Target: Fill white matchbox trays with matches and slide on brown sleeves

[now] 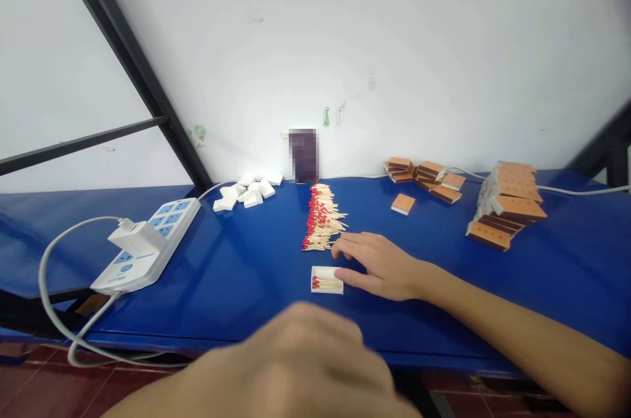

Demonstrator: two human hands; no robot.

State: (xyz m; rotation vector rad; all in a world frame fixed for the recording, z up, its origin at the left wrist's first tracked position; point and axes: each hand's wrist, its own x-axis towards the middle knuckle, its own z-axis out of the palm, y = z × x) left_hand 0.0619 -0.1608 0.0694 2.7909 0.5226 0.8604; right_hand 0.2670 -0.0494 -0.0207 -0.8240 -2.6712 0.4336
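- Across the lower half of the frame: one glossy blue table [236,313].
- Bottom centre: one left hand [296,365], blurred, knuckles bent — fingertips hidden, so I cannot tell what it holds.
- Right of centre: one right hand [379,263], thumb and fingers loosely parted, gripping nothing that shows; thumb tip over the open tray [326,271].
- Far right: one stack of orange matchboxes [513,194], too overlapped to count.
- Centre: one long heap of matches [323,221], red heads, pale sticks — uncountable.
- Below the heap: that one tray, white, rectangular, a few matches along its lower side.
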